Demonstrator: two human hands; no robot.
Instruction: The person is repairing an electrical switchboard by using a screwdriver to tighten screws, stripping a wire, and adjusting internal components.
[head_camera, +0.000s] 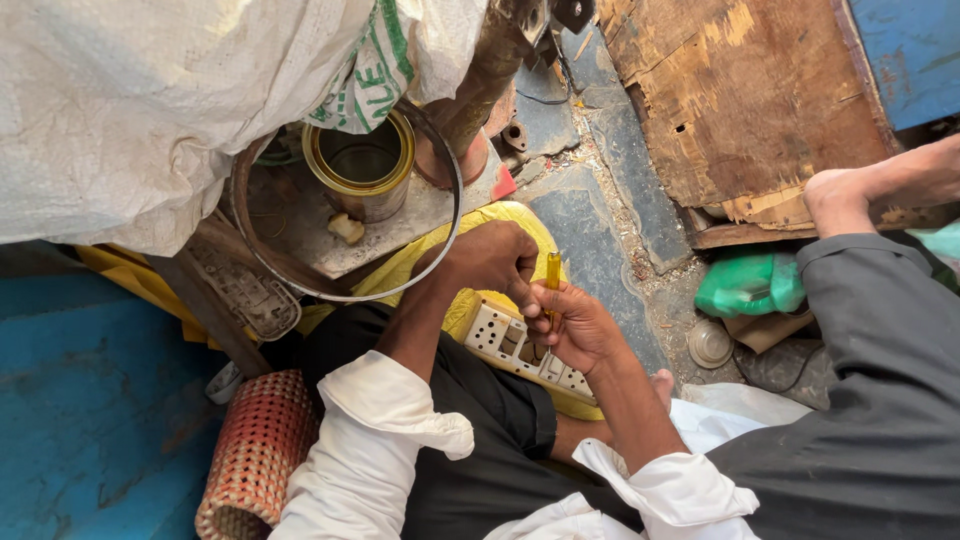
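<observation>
Both hands over my lap: left hand (490, 258) steadies the white socket strip (525, 350) on the yellow cloth (500, 222), right hand (580, 325) at four o'clock pinches the yellow-handled screwdriver (552, 275) upright, tip hidden, gold tin (362, 165) at eleven.

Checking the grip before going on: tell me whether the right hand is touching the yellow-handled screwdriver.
Touching. The head view shows the right hand with its fingers closed around the yellow-handled screwdriver, just above the white socket strip.

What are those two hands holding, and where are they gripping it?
The right hand grips a yellow-handled screwdriver low on its handle, tip down on a white socket strip. The left hand rests over the strip's upper end; its exact hold is hidden.
</observation>
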